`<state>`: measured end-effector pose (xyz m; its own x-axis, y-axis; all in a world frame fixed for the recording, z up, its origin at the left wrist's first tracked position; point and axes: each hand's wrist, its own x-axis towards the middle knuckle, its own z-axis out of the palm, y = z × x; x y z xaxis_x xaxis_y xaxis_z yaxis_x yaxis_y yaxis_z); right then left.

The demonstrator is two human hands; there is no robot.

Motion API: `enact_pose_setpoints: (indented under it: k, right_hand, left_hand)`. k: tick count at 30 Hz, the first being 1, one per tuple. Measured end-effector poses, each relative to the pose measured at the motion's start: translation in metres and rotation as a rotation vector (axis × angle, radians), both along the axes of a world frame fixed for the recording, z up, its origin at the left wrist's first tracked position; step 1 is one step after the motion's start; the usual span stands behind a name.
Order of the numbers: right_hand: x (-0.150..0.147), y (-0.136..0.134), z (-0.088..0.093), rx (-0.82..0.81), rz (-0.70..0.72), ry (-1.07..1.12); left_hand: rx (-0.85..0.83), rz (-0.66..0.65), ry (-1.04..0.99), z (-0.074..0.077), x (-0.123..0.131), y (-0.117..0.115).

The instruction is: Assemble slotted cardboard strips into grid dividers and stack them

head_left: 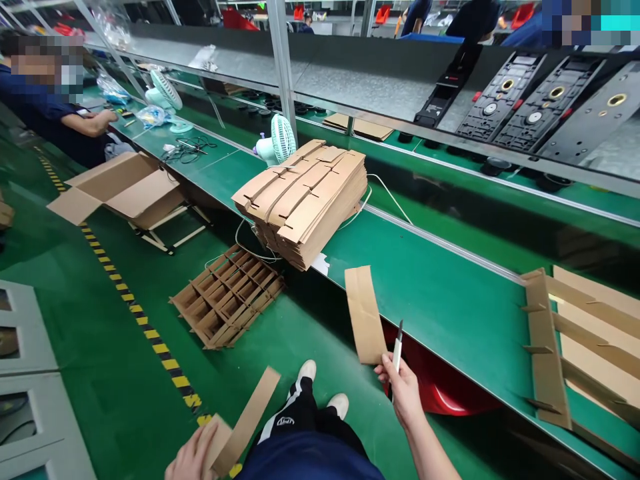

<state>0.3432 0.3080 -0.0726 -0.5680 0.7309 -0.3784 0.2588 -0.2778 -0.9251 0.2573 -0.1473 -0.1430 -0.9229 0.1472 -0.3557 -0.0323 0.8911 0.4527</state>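
Note:
My left hand (193, 453) is closed round a cardboard strip (253, 420) low in the view, beside my legs. In my right hand (403, 390) are a utility knife (397, 350), its blade pointing up, and a second flat cardboard piece (364, 317) pinched by its lower end. That piece overlaps the near edge of the green bench (425, 287). Beyond it lies a thick stack of slotted cardboard strips (310, 193). At the right, an assembled cardboard divider (547, 353) rests on the bench.
A cardboard grid (227, 297) sits low beside the bench. An open carton (135, 187) stands farther left, near a seated person (55, 113). Two small fans (283, 140) are on the bench. A red stool or bin (450, 387) is under the bench edge.

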Motion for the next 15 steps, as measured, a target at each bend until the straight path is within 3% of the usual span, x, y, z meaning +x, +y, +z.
enact_pose_setpoints:
  k: [2, 5, 9, 12, 15]
  right_hand:
    - [0.001, -0.010, 0.001, -0.005, 0.083, 0.005]
    - [-0.001, -0.028, 0.002, -0.018, 0.198, 0.012]
    - [-0.007, -0.052, 0.001, -0.019, 0.264, -0.007]
    - [-0.008, -0.061, 0.000, 0.052, 0.241, -0.051]
    - [-0.005, -0.060, 0.001, 0.173, 0.219, -0.049]
  left_hand:
    - [0.320, -0.008, 0.097, 0.012, -0.026, 0.039]
    - [0.748, -0.024, 0.038, 0.040, -0.070, 0.132]
    - [1.201, 0.205, -0.286, 0.078, -0.099, 0.242]
    - [1.344, 0.318, -0.472, 0.094, -0.100, 0.286]
    - [1.293, 0.390, -0.529, 0.098, -0.099, 0.309]
